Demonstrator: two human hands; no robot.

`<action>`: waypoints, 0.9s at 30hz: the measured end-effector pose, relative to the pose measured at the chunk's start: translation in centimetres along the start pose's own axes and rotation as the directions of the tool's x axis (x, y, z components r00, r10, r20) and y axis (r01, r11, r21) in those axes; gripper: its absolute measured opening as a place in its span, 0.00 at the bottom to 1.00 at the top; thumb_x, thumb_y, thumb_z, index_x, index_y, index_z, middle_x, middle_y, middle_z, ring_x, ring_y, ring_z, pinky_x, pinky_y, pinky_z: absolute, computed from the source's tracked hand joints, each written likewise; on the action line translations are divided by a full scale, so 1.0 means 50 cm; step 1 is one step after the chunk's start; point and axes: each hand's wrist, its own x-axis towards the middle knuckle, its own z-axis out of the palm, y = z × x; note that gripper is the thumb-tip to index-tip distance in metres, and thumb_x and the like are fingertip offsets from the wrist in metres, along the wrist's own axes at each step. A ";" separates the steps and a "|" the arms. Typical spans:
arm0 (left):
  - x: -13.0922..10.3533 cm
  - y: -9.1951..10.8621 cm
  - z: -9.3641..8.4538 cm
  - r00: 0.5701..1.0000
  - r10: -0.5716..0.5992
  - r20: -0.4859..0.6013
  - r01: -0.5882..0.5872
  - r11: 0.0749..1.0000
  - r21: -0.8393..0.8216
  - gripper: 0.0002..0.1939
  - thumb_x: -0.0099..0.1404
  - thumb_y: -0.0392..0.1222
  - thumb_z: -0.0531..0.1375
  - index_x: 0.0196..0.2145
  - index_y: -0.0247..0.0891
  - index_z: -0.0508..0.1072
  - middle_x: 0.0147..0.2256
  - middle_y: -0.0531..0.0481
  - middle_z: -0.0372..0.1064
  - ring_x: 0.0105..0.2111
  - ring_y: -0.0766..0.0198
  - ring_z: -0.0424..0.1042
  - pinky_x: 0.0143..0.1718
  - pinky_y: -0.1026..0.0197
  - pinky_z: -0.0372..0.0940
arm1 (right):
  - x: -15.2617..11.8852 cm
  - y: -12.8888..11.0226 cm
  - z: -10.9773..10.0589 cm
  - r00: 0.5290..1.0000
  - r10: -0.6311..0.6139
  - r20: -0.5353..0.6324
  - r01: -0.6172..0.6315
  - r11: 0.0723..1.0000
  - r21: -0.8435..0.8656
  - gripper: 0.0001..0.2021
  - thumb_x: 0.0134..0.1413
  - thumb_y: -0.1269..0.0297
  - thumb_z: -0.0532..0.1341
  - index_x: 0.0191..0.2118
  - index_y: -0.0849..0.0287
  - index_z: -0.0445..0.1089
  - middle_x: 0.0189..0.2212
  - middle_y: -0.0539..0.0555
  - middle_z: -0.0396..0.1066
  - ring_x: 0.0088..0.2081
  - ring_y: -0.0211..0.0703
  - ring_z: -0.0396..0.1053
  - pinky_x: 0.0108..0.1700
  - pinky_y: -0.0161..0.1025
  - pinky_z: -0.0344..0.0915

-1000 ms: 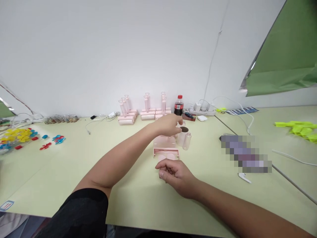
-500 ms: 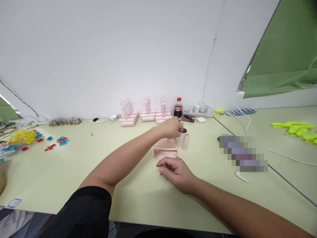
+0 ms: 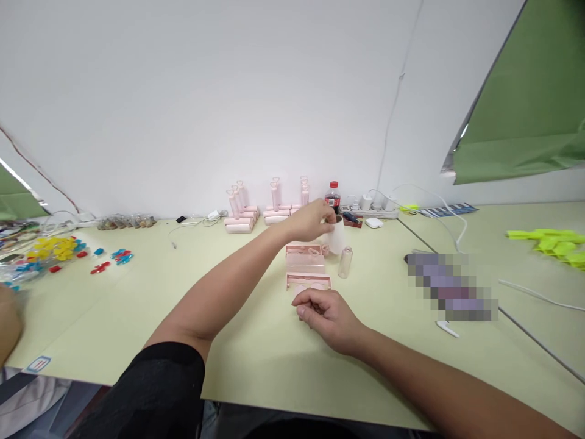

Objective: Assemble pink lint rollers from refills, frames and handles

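Observation:
My left hand (image 3: 317,218) reaches over the table with its fingers pinched on the rim of a white paper roll (image 3: 337,238) that has a dark core. Just right of the roll stands a small clear pinkish bottle (image 3: 346,262). An open pink plastic case (image 3: 308,280) lies in front of me, with a small pink loop-shaped part (image 3: 315,250) at its far side. My right hand (image 3: 329,317) rests at the near edge of the case, fingers curled. What those fingers hold, if anything, is hidden.
Pink cases with upright pink handles (image 3: 240,201) line the wall. Behind the roll are a cola bottle (image 3: 333,195) and a power strip (image 3: 372,213). A blurred-out object (image 3: 450,286) and a white earphone (image 3: 446,329) lie right; yellow, red and blue pieces (image 3: 55,248) lie left.
The paper roll has risen from beside the small bottle in my left hand's grip, tilting a little. More of the pink case now shows. My right hand stays in place.

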 end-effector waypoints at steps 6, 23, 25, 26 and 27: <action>-0.076 0.008 -0.070 0.903 -0.149 -0.403 -0.013 0.928 -0.373 0.04 0.68 0.42 0.50 0.38 0.41 0.60 0.47 0.47 0.66 0.46 0.62 0.67 0.46 0.57 0.64 | 0.012 -0.013 -0.038 0.993 0.012 -0.115 -0.054 0.927 -0.372 0.07 0.55 0.68 0.56 0.34 0.58 0.71 0.26 0.50 0.71 0.27 0.40 0.66 0.32 0.37 0.60; -0.316 -0.036 0.055 0.902 -0.388 -0.191 0.168 0.722 -0.671 0.31 0.54 0.50 0.69 0.50 0.43 0.60 0.43 0.48 0.66 0.42 0.64 0.68 0.40 0.62 0.62 | 0.018 -0.002 -0.086 0.945 0.323 -0.048 -0.213 0.497 -0.842 0.10 0.58 0.65 0.56 0.39 0.58 0.74 0.30 0.58 0.75 0.32 0.50 0.72 0.28 0.37 0.53; -0.318 -0.024 0.051 0.918 -0.367 -0.148 0.191 0.739 -0.646 0.32 0.53 0.50 0.69 0.51 0.43 0.61 0.44 0.47 0.66 0.42 0.64 0.68 0.40 0.63 0.62 | 0.016 0.002 -0.081 0.945 0.326 -0.028 -0.197 0.499 -0.844 0.07 0.57 0.66 0.57 0.33 0.57 0.73 0.27 0.56 0.73 0.29 0.47 0.70 0.27 0.37 0.51; -0.320 -0.018 0.048 0.926 -0.359 -0.117 0.205 0.738 -0.643 0.32 0.53 0.50 0.69 0.51 0.43 0.61 0.44 0.47 0.67 0.41 0.64 0.68 0.39 0.63 0.62 | 0.015 0.003 -0.079 0.945 0.328 -0.016 -0.188 0.501 -0.845 0.08 0.57 0.67 0.57 0.30 0.57 0.72 0.26 0.56 0.72 0.28 0.46 0.69 0.26 0.37 0.50; -0.321 -0.013 0.046 0.933 -0.350 -0.082 0.219 0.734 -0.643 0.32 0.53 0.50 0.69 0.51 0.43 0.61 0.43 0.47 0.67 0.39 0.65 0.68 0.38 0.63 0.62 | 0.014 0.003 -0.077 0.944 0.330 -0.006 -0.181 0.502 -0.846 0.09 0.58 0.68 0.56 0.28 0.57 0.70 0.24 0.55 0.71 0.26 0.44 0.67 0.25 0.37 0.49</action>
